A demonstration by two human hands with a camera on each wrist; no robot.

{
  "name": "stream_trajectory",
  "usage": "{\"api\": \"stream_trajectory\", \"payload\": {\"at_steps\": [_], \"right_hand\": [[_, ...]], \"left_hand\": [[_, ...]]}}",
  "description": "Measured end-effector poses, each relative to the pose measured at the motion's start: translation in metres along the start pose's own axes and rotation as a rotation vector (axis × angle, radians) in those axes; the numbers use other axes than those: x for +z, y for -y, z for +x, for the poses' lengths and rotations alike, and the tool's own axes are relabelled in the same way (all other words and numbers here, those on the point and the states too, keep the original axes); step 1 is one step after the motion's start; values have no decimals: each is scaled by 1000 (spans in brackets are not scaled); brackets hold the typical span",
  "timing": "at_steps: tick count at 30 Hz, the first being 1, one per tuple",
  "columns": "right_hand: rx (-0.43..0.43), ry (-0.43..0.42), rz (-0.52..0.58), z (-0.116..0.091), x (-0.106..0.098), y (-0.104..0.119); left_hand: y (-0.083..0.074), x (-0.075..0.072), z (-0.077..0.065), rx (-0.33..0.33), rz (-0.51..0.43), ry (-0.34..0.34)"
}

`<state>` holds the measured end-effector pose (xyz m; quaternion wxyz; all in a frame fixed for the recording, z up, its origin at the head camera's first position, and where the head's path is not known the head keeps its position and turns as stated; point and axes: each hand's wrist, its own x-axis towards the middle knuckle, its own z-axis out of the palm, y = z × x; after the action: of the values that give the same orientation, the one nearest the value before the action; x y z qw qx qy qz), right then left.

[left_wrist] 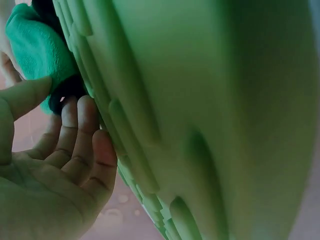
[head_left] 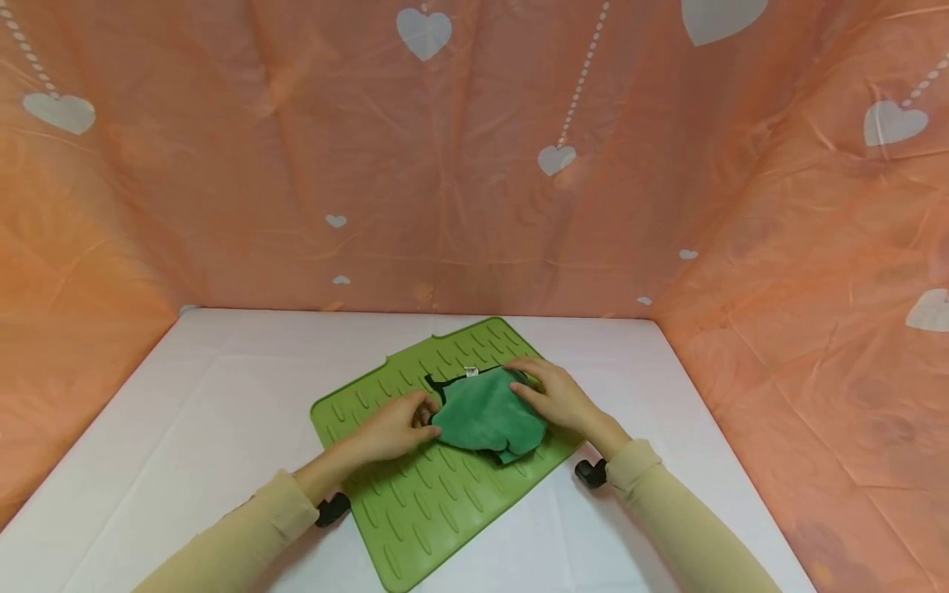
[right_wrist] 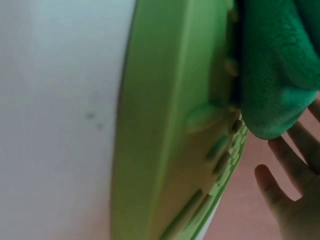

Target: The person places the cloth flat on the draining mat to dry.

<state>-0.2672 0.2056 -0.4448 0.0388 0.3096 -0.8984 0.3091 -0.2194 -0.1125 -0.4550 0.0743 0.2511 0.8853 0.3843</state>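
Note:
A folded green cloth with dark edging and a small white tag lies bunched on a lime-green ribbed mat. My left hand pinches its left corner. The left wrist view shows the thumb on the fleecy side of the cloth and fingertips at the dark edge, close against the mat. At the far right side of the cloth, my right hand grips with the thumb on top and the fingers over the back edge. Its outer fingers spread along the cloth's rounded fold in the right wrist view.
The mat lies at a slant on a white-covered table. Orange curtains with pale hearts enclose the back and both sides. Black wrist camera mounts sit beneath each forearm, over the table.

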Motion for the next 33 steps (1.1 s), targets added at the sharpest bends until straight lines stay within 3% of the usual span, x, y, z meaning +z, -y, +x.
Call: {"api": "stream_trajectory", "payload": {"at_steps": [7, 16, 20, 26, 33], "right_hand": [[-20, 9, 9, 4, 3, -2], [-15, -138, 147, 7, -1, -2], [24, -181, 206, 8, -5, 0], [82, -206, 209, 10, -7, 0], [81, -224, 131, 17, -7, -5]], "left_hand": [[-2, 2, 3, -15, -53, -38], [-8, -9, 10, -1, -121, -176], [-9, -16, 16, 62, -175, -225], [-2, -25, 30, 161, -139, -278], [3, -31, 54, 98, -64, -284]]}}
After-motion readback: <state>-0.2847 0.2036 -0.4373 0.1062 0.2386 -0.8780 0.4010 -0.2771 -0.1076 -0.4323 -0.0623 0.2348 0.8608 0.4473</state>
